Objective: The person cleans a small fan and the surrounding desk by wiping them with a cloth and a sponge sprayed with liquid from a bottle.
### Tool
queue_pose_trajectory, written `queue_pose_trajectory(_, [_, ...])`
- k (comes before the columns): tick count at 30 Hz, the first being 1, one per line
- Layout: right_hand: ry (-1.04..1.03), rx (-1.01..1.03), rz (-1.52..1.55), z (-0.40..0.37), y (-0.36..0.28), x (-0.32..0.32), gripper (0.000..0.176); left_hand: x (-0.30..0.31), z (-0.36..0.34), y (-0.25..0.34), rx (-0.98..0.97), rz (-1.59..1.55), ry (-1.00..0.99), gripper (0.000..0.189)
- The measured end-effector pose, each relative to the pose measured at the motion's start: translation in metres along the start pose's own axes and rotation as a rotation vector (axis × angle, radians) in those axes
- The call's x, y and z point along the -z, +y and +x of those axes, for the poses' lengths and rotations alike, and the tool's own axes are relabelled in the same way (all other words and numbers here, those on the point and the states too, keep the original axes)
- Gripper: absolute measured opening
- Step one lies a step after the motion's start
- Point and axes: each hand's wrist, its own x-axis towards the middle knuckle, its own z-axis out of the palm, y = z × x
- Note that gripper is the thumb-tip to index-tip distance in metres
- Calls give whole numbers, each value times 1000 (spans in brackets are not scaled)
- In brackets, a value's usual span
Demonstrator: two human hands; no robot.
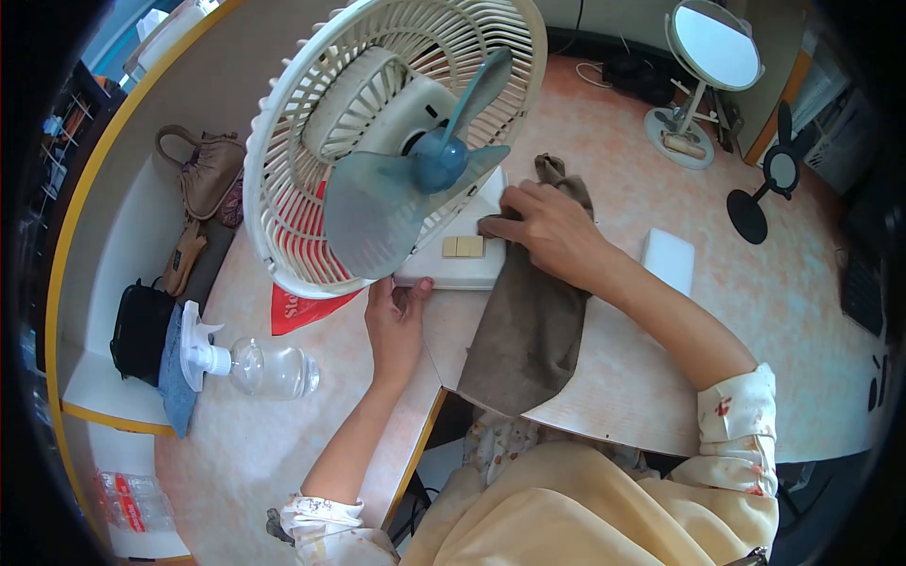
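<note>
A white desk fan [274, 236] stands tilted on the desk, its front grille off and its blue-grey blades [377, 208] bare. My left hand [396, 321] holds the near left edge of its white base [462, 274], thumb on one side and fingers beneath the cage rim. Over the base's right side, my right hand [543, 226] is closed on a brown cloth [528, 330], which hangs down past the desk's front edge. Two beige buttons [463, 247] show on the base between my hands.
Left of the fan lie a clear spray bottle [269, 368], a red sheet [307, 309] and several bags [203, 174]. To the right are a white box [668, 260], a round mirror [715, 45] and a small black fan [781, 170]. The desk edge [613, 438] is close to my body.
</note>
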Motion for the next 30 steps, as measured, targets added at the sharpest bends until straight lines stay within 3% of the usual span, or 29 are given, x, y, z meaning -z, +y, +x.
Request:
queue_pose_trajectory(3, [-22, -89, -6, -15, -15, 8, 29, 0, 1, 0, 9, -11, 3, 56])
queue_pose_trajectory(5, [-48, -164, 13, -23, -32, 13, 30, -2, 1, -5, -91, 23, 60, 49])
queue_pose_trajectory(8, [-33, -73, 214, -38, -55, 10, 28, -5, 2, -12, -197, 62, 104, 47])
queue_pose_trajectory(9, [-143, -58, 347, -39, -65, 15, 25, -4, 3, -12, -231, 75, 112, 47])
queue_pose_trajectory(12, [74, -215, 402, -35, -66, 13, 27, -3, 1, -7, -123, -75, 56, 49])
queue_pose_trajectory(16, [47, -291, 55, -29, -58, 1, 25, 1, 3, -11, -49, -147, 2, 49])
queue_pose_trajectory(17, [38, -221, -7, -26, -62, -1, 23, 3, 3, -14, -48, -146, 7, 48])
queue_pose_trajectory(21, [19, -138, -68, -13, -81, -10, 28, 7, 5, -21, -15, -281, 40, 37])
queue_pose_trajectory(27, [44, -60, -98, 30, -107, -48, 18, 10, 0, -30, 127, -567, 151, 39])
queue_pose_trajectory(30, [75, -19, -112, 49, -113, -72, 16, 16, 6, -39, 118, -533, 46, 45])
